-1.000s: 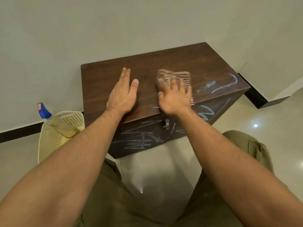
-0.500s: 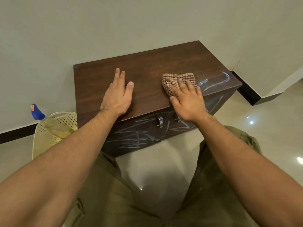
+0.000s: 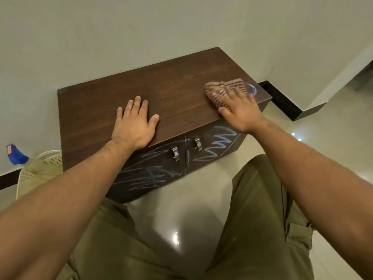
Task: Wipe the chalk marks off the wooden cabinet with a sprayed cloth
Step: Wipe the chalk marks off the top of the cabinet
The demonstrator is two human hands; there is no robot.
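On cabinet (image 3: 171, 93): right hand (image 3: 241, 112) flat on cloth (image 3: 220, 90)

1. Both forearms are bare to the frame edge; no sleeves, watch or bands show.
2. The left hand (image 3: 134, 126) and right hand (image 3: 241, 113) wear no gloves or rings.
3. The legs are in olive-green trousers (image 3: 258, 229) of plain cloth.
4. A flapped cargo pocket (image 3: 298, 237) sits on the right leg.

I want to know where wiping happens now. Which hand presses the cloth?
The right hand, by the cabinet's right end, presses the checked cloth. The left hand lies flat on bare wood.
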